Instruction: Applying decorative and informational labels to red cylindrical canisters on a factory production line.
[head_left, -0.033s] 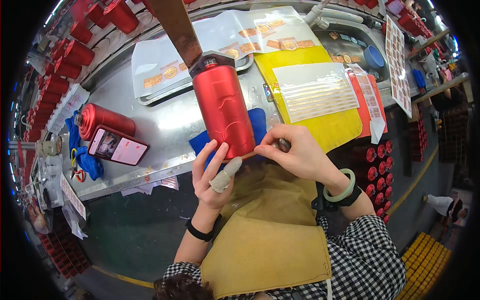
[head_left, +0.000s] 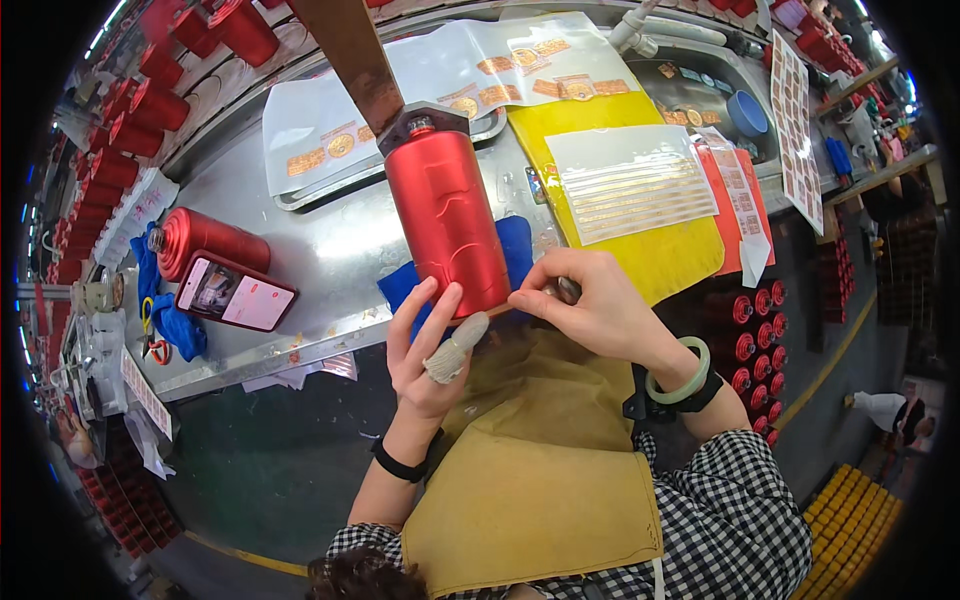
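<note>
A red metal bottle [head_left: 448, 210] with raised relief hangs tilted toward me, its threaded neck against a dark bracket. My left hand [head_left: 428, 365] touches its lower left edge with stretched, parted fingertips; a pale finger cot [head_left: 458, 347] covers the thumb, which lies by the base. At the lower right edge, my right hand [head_left: 580, 305] pinches thumb and forefinger together at the end of a thin orange-brown strip [head_left: 497, 315] running along the base. Another finger of that hand wears a grey cover. Behind the bottle lies a blue cloth [head_left: 515, 250].
A brown metal arm [head_left: 350, 60] carries the bracket. Leftward on the steel table [head_left: 335, 245] are another red bottle [head_left: 215, 243], a phone [head_left: 237, 290] and scissors [head_left: 152, 330]. To the right, a decal sheet [head_left: 635, 185] covers part of a yellow mat [head_left: 690, 262], near a sink [head_left: 690, 85].
My left hand has shifted very slightly up and to the right, its thumb nearer the bottle's base. My right hand and the bottle look unmoved.
</note>
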